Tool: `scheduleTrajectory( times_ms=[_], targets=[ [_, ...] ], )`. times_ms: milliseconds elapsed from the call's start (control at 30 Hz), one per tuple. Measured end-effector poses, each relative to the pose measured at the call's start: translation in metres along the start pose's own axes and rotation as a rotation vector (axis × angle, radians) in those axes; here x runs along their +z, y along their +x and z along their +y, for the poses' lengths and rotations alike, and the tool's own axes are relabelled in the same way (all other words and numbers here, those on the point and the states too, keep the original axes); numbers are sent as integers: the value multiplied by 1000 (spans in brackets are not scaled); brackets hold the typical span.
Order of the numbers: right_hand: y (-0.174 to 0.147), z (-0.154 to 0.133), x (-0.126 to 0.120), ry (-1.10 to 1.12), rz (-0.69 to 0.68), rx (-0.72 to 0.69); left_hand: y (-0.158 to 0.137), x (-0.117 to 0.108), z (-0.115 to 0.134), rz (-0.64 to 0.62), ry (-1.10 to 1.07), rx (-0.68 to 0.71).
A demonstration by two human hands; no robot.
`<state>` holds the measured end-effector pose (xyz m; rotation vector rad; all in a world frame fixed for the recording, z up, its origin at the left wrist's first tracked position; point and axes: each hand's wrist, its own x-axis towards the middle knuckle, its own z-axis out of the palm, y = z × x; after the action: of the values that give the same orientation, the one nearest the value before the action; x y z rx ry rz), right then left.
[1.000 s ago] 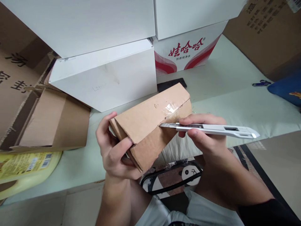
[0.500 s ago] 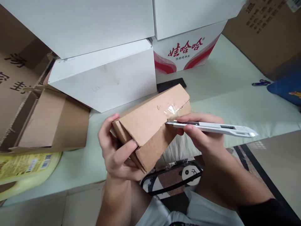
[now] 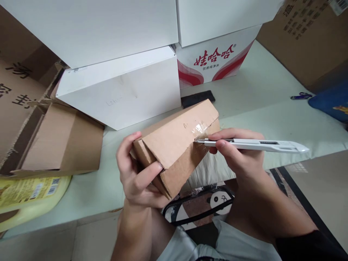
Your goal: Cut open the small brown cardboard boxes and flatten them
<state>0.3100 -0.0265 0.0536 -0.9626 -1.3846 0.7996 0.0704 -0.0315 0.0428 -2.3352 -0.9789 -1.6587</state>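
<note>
A small brown cardboard box (image 3: 174,137) is tilted in front of me, its left end gripped by my left hand (image 3: 140,174). Clear tape (image 3: 199,127) shines across the seam near its right end. My right hand (image 3: 239,152) is closed around a white utility knife (image 3: 261,144), whose handle points off to the right. The knife's blade meets the seam of the box just beside the tape. How deep the tip goes cannot be seen.
White boxes (image 3: 122,90) are stacked behind, beside a white carton with red print (image 3: 214,59). A black phone (image 3: 198,98) lies on the pale green cloth. An open carton (image 3: 62,141) and a yellow jug (image 3: 35,195) stand left; scissors (image 3: 301,96) and a blue object (image 3: 331,99) lie right.
The knife and my right hand have shifted slightly right and up, and the knife lies nearer level. The box and my left hand have moved a little to the right.
</note>
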Motion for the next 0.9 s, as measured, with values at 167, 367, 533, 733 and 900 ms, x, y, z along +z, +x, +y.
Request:
scheduleTrajectory(
  times_ms=[167,367,533,733,900],
  targets=[
    [0,3,-2,-8,6,-3,0,0,0,-11,14,-7],
    [0,5,-4,8,8,-11,0,-1,-1,-12,-30,17],
    [0,7,-4,19,12,-6,0,-1,0,-4,-23,8],
    [0,10,-3,34,12,1,1,-1,1,5,-33,-18],
    [-1,13,-3,50,24,18,2,-2,1,-15,-29,-10]
  ],
)
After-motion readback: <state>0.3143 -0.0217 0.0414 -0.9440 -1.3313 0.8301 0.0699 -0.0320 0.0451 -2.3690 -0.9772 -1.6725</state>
